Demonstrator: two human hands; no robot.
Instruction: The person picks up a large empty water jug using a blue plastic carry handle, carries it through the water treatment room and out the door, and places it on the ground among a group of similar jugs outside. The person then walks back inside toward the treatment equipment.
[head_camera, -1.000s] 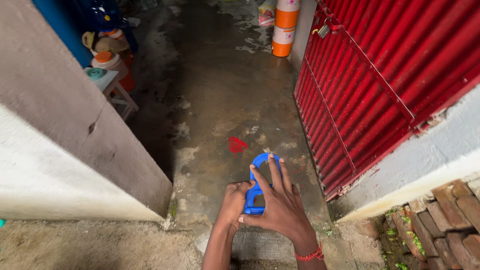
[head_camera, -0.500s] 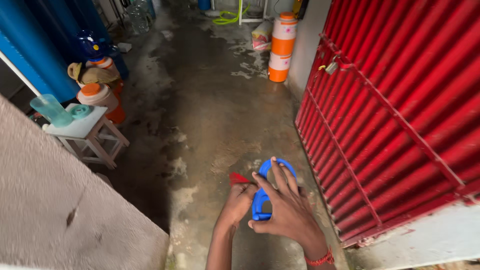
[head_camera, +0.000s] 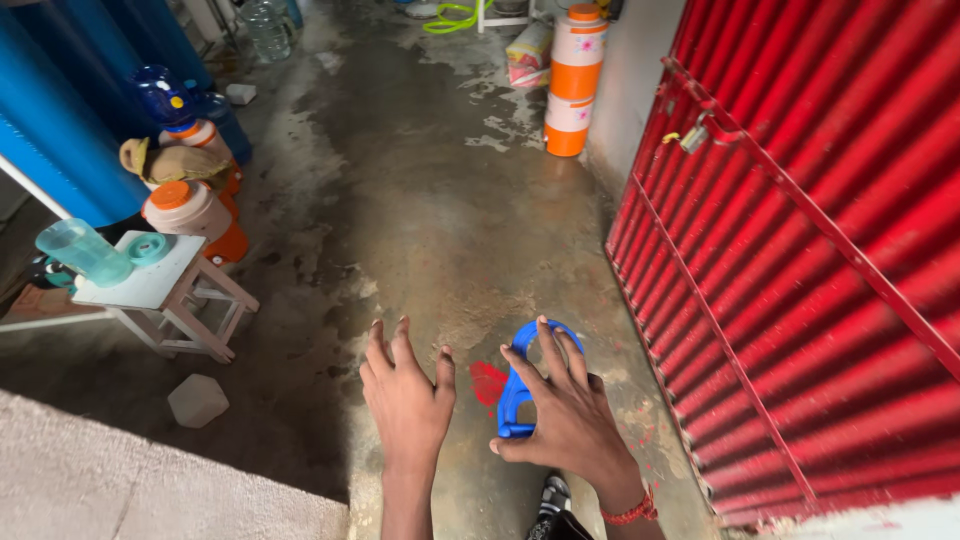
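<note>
Head view, low centre of the frame: the right hand (head_camera: 570, 420) grasps a blue plastic ring-shaped handle (head_camera: 518, 385), fingers spread over its loop, while the left hand (head_camera: 405, 400) hangs just beside it, open and holding nothing, above a wet concrete floor (head_camera: 420, 200) with a red patch (head_camera: 487, 382). At the top centre an orange-and-white banded cylinder container (head_camera: 572, 80) stands beside a pale printed sack (head_camera: 527, 55). A corrugated red metal door (head_camera: 800, 250) fills the right; a white stool (head_camera: 165, 295) bearing a teal bottle (head_camera: 85, 252) sits at left.
</note>
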